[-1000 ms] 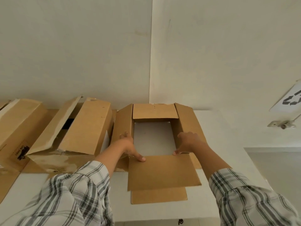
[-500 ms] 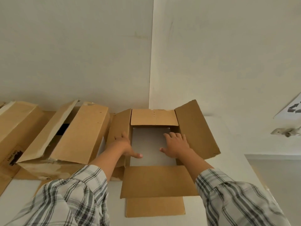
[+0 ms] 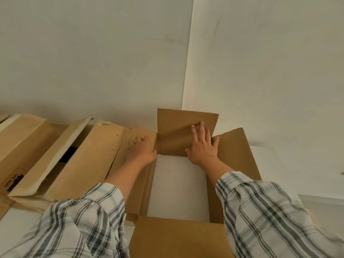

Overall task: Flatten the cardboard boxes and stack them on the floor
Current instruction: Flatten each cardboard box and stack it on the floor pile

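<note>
An open-ended brown cardboard box (image 3: 240, 157) stands on a white surface in front of me, all its flaps spread and the white surface showing through its middle. My right hand (image 3: 203, 146) presses flat with straight fingers against the box's far flap (image 3: 176, 123), which stands upright against the wall. My left hand (image 3: 142, 150) rests on the box's left flap at its far corner, fingers spread over the cardboard. The near flap (image 3: 175, 237) lies flat toward me. Plaid sleeves cover both forearms.
Another cardboard box (image 3: 78, 161) lies tilted just to the left with a loose flap (image 3: 50, 157) raised, and a third box (image 3: 18, 138) sits at the far left. White walls meet in a corner (image 3: 188, 71) behind the box. The white surface (image 3: 270, 164) extends right.
My right hand moved from the white surface inside the box up to the far flap and pushed it upright. My left hand slid farther along the left flap. The view came closer.
</note>
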Demonstrator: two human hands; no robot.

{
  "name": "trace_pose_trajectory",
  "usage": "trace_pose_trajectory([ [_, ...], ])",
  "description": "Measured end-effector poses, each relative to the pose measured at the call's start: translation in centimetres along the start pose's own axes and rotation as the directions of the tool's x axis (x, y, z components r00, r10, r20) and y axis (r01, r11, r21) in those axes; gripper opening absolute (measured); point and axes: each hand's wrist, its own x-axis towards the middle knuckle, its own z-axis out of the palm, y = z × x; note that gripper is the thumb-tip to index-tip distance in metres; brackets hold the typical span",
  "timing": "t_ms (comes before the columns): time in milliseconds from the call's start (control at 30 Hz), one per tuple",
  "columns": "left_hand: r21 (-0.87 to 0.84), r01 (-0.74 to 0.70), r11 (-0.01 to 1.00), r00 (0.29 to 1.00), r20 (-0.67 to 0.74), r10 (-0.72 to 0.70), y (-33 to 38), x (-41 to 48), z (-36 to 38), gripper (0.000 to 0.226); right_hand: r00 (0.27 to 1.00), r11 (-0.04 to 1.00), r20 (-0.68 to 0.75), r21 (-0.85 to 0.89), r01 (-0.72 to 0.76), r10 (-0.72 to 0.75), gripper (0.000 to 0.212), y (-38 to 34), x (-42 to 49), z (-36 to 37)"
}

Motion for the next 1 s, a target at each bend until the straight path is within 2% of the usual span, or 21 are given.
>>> trace_pose_trajectory([
  [200,-0.087,-0.011,0.996,0.999,-0.039,0.007,0.4,2.1,0.8,0.023,0.981,1.0,0.195,-0.008,0.022,-0.02,0.092,1.0,3.8,0.8],
  [500,-0.143,-0.023,0.989,0.998,-0.055,0.015,-0.5,2.4,1.8,0.029,0.978,0.999,0.21,-0.034,0.029,-0.022,0.094,1.0,4.5,1.6],
  [633,-0.101,-0.003,0.995,1.0,-0.002,0.003,-1.7,1.3,1.5,0.043,0.991,0.994,0.134,-0.109,0.031,-0.017,0.087,1.1,2.1,0.9],
  [767,-0.021,0.114,0.993,0.993,-0.008,-0.114,-4.0,-1.3,1.2,0.063,0.999,0.981,-0.017,-0.188,-0.042,0.04,0.081,2.3,-2.2,-0.1],
  [867,-0.124,0.16,0.979,0.987,0.0,-0.161,-5.8,-3.3,1.1,0.077,0.988,0.968,-0.1,-0.208,-0.138,0.12,0.079,3.8,-5.9,-1.2],
  [1000,-0.235,0.19,0.953,0.978,-0.043,-0.206,-6.3,-6.3,0.2,0.077,0.945,0.933,-0.109,-0.159,-0.324,0.309,0.082,5.8,-11.0,-2.3],
])
